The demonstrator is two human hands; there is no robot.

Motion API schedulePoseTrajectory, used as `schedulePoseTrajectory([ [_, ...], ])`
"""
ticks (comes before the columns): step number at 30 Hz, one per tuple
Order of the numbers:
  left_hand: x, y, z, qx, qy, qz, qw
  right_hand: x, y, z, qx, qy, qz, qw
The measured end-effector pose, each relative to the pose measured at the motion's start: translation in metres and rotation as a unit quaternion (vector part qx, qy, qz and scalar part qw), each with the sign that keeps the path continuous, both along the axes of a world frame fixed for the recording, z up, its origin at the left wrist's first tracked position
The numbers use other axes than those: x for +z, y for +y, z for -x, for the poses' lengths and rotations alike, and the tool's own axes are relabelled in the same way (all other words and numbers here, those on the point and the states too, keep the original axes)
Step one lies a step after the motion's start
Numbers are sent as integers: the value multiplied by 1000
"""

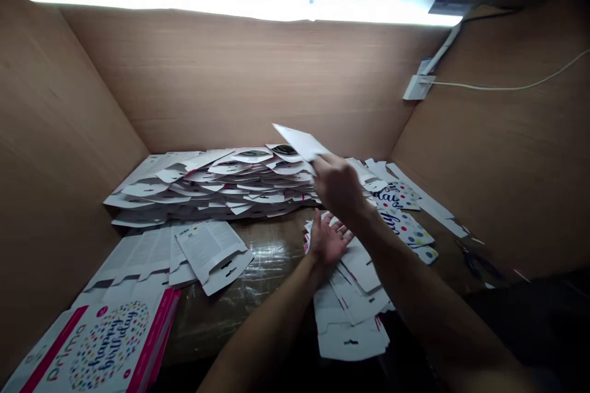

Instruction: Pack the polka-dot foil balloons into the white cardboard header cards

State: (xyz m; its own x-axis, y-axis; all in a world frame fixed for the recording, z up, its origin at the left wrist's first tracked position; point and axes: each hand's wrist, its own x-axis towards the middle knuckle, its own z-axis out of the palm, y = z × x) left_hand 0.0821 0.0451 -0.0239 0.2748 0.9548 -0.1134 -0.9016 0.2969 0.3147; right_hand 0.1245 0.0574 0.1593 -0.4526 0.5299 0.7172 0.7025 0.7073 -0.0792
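Observation:
My right hand (338,187) is raised above the table, closed on a white flat card sleeve (302,141) that tilts up and to the left. My left hand (328,239) lies palm down with fingers spread on a pile of white die-cut cards (353,307) in front of me. Behind both hands a long, wide heap of the same white cards (207,187) runs along the back wall.
Brown board walls (55,153) enclose the table on three sides. White printed sheets (209,252) and a pink "happy birthday" pack (104,347) lie at the front left. Polka-dot cards (408,227) lie at the right. A wall socket with a white cable (417,87) sits upper right.

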Motion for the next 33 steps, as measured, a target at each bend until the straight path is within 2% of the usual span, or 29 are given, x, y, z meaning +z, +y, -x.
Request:
schedulePoseTrajectory([
  [2,-1,4,4,19,34,36,999,39,16,27,38,-57,43,997],
  [3,-1,6,5,26,50,56,997,48,21,32,60,-59,65,994],
  [4,-1,8,6,34,64,78,994,49,24,28,80,-49,86,992],
  [5,-3,11,7,36,67,92,993,43,26,17,96,-28,106,989],
  [7,-7,16,7,35,60,107,992,11,22,-26,90,6,156,984],
  [9,-12,22,6,33,53,115,991,-35,10,-84,13,-8,251,968],
  [10,-14,24,6,31,51,118,991,-60,2,-114,-49,-30,316,947],
  [12,-17,26,4,27,53,120,991,-106,-14,-164,-159,-56,433,885],
  [14,-18,26,3,24,62,115,991,-143,-26,-193,-193,-54,468,861],
  [15,-17,25,3,23,67,110,991,-156,-30,-199,-194,-47,469,860],
  [17,-16,24,3,22,80,102,991,-172,-35,-198,-190,-32,454,870],
  [24,-13,24,5,20,110,76,991,-179,-41,-176,-217,-43,343,913],
  [27,-10,19,3,73,153,27,985,-178,-41,-180,-256,-62,311,913],
  [29,-6,13,-3,160,228,-43,959,-173,-41,-185,-294,-55,290,909],
  [31,-3,4,-12,232,305,-110,917,-166,-42,-187,-327,-40,270,905],
  [32,-1,0,-16,240,323,-130,906,-162,-45,-184,-336,-32,262,904],
  [33,1,-5,-20,219,319,-135,912,-160,-48,-180,-338,-24,255,906],
])
